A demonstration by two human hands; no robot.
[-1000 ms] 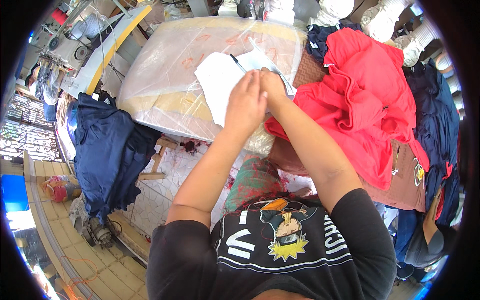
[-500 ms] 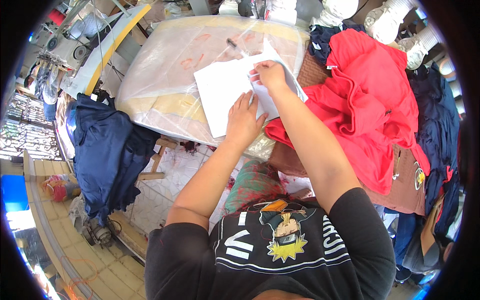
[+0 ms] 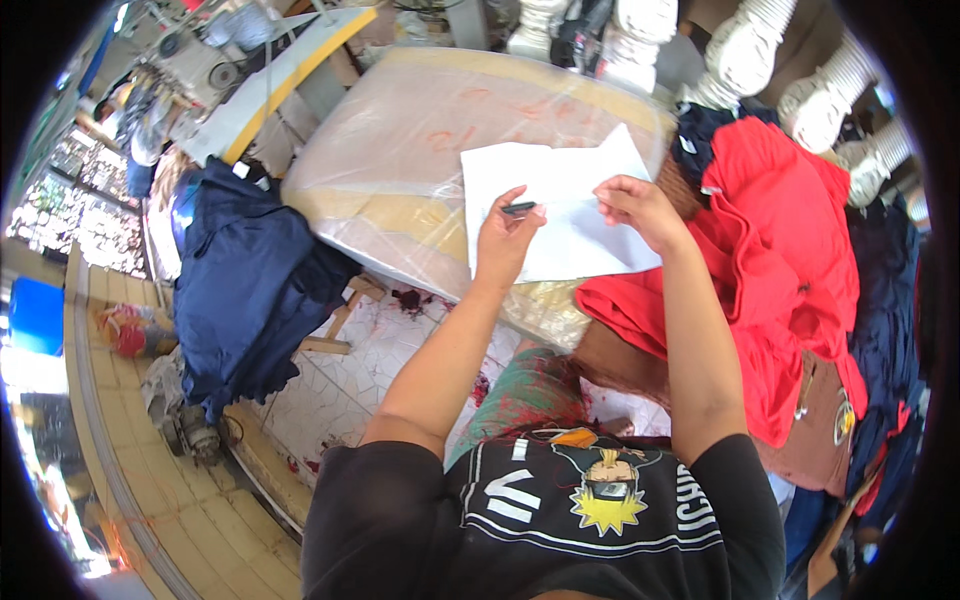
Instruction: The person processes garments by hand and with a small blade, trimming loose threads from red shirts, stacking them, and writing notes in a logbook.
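Observation:
White sheets of paper (image 3: 560,255) lie spread over the plastic-wrapped bundle, one corner raised at the far right. My left hand (image 3: 508,240) is closed over the left part of the paper, with a pen (image 3: 518,208) between thumb and fingers. Only the pen's dark part shows clearly. Over the paper's right side, my right hand (image 3: 640,208) is closed with thumb and fingertips together. Whatever sits in that pinch is too small to make out. A gap separates the two hands.
Beneath the paper is a large wrapped bundle (image 3: 385,150). Red cloth (image 3: 770,240) lies heaped to the right, beside my right forearm. Navy cloth (image 3: 235,270) hangs at the left. A sewing machine table (image 3: 300,75) stands far left, and white ribbed tubes (image 3: 745,50) line the back.
The pen has left the bundle's top and is now in my left hand. Both hands have come up off the sheets. The whole view has shifted, moving the scene rightward and down.

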